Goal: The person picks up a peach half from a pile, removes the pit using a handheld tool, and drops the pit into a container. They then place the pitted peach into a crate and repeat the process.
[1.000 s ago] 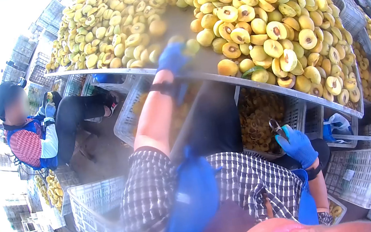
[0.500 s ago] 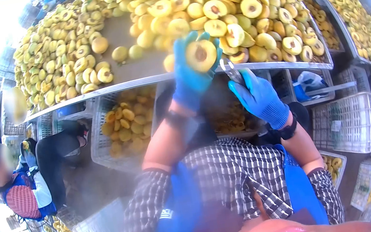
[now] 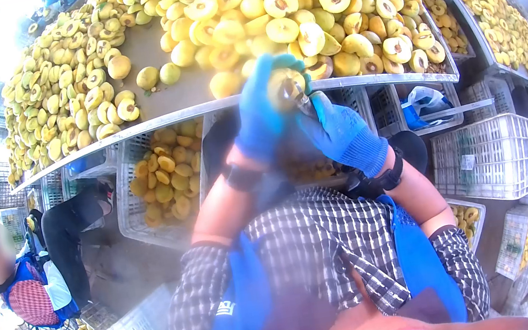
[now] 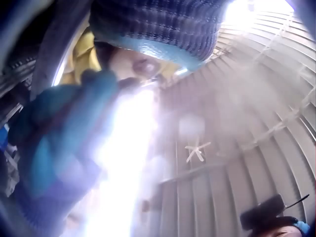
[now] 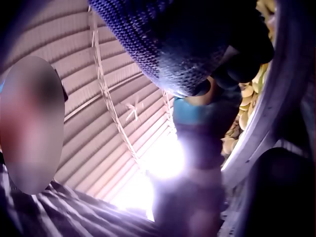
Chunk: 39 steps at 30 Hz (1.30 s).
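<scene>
Above the table's front edge in the head view, my left hand (image 3: 256,115), in a blue glove, holds a halved yellow peach (image 3: 282,88) with its cut face up. My right hand (image 3: 346,133), gloved too, grips a small pitting tool (image 3: 303,102). The metal tip of the tool overlaps the middle of the cut face. In the left wrist view, part of the peach half (image 4: 129,65) shows under the left glove, and the right hand (image 4: 61,131) is close beside it. Glare and dark gloves hide most of the tool in both wrist views.
Halved peaches (image 3: 281,2) are heaped on the metal-edged table (image 3: 147,46). Below it stand a crate of peach halves (image 3: 121,207) and, to the right, a white crate (image 3: 485,159). Another person (image 3: 31,295) sits at the left.
My left hand first reached over the table, then came back with a peach half. My right hand rose from near the lower crate, bringing the tool to the cut face.
</scene>
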{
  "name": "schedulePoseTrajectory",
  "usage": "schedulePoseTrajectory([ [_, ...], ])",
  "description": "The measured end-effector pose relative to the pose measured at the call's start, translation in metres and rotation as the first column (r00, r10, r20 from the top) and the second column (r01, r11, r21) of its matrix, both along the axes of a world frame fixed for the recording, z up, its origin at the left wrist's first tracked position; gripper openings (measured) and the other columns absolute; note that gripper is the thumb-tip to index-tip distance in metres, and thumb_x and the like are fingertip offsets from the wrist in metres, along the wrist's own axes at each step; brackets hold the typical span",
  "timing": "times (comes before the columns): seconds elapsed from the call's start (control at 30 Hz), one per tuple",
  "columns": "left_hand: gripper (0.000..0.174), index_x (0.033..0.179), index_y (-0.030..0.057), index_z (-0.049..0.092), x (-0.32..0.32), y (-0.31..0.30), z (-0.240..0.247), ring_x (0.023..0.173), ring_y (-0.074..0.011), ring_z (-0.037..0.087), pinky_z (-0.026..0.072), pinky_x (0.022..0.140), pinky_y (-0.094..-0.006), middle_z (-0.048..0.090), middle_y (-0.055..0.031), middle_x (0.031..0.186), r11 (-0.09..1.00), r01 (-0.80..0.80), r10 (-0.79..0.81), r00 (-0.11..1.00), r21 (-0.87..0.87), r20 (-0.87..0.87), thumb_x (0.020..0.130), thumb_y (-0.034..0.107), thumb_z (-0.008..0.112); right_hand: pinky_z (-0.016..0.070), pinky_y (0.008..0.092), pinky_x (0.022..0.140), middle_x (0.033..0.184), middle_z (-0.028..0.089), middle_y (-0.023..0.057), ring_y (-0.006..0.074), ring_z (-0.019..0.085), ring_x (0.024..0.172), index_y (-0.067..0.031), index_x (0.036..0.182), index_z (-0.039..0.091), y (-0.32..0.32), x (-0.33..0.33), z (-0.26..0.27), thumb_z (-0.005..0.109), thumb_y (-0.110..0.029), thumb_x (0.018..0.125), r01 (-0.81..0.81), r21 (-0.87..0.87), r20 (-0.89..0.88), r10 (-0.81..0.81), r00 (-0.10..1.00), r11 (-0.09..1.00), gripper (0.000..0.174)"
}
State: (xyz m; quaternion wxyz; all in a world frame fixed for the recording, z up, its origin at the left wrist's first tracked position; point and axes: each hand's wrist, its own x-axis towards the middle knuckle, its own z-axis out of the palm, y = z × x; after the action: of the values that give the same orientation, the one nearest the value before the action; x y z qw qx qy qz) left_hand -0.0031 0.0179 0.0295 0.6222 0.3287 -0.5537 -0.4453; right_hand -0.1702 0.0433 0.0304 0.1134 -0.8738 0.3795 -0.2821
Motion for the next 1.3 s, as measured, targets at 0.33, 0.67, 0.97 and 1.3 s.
schedulePoseTrajectory([
  [0.33, 0.02, 0.109, -0.0004, 0.061, 0.01, -0.012, 0.003, 0.088, -0.0195, 0.066, 0.0532, 0.075, -0.033, 0.067, -0.0109, 0.099, 0.953, 0.012, 0.113, 0.913, -0.303, 0.393, 0.095, 0.013, 0.058, 0.0481, 0.0396, 0.054, 0.088, 0.062, 0.0182, 0.0302, 0.062, 0.064, -0.0009, 0.111, 0.062, -0.005, -0.02, -0.013, 0.059, -0.016, 0.096, -0.198, 0.252, 0.156, 0.162, 0.974, 0.947, 0.021],
  [0.67, 0.035, 0.114, 0.0016, 0.066, -0.022, -0.006, -0.028, 0.094, -0.0158, 0.064, 0.0533, 0.079, -0.0276, 0.066, -0.0082, 0.104, 0.979, -0.171, 0.176, 0.983, 0.111, -0.043, 0.106, 0.028, 0.046, 0.0474, 0.0449, 0.059, 0.081, 0.061, 0.0221, 0.0399, 0.062, 0.069, 0.0015, 0.108, 0.06, -0.011, -0.026, -0.022, 0.062, -0.022, 0.098, -0.099, 0.17, 0.101, 0.083, 0.991, 0.981, 0.025],
  [0.97, 0.034, 0.104, 0.0009, 0.066, -0.026, -0.018, -0.038, 0.075, -0.0166, 0.065, 0.0522, 0.067, -0.0278, 0.068, -0.0088, 0.092, 0.982, -0.188, 0.186, 0.973, 0.008, 0.134, 0.106, 0.028, 0.045, 0.0378, 0.0233, 0.043, 0.072, 0.056, -0.0005, 0.0078, 0.051, 0.052, -0.0073, 0.111, 0.062, 0.01, -0.015, 0.006, 0.053, -0.023, 0.104, -0.464, 0.872, 0.478, -0.479, 0.737, 0.155, 0.02],
  [1.3, 0.035, 0.103, 0.0047, 0.065, 0.0, -0.017, -0.03, 0.084, -0.0189, 0.066, 0.0549, 0.072, -0.0317, 0.067, -0.0115, 0.099, 0.99, -0.079, 0.085, 0.995, 0.119, -0.051, 0.108, 0.03, 0.042, 0.0328, 0.0223, 0.042, 0.06, 0.048, -0.0023, 0.0068, 0.042, 0.044, -0.0025, 0.103, 0.059, 0.013, -0.059, -0.007, 0.052, -0.036, 0.105, -0.328, 0.931, 0.361, -0.267, 0.894, 0.16, 0.034],
])
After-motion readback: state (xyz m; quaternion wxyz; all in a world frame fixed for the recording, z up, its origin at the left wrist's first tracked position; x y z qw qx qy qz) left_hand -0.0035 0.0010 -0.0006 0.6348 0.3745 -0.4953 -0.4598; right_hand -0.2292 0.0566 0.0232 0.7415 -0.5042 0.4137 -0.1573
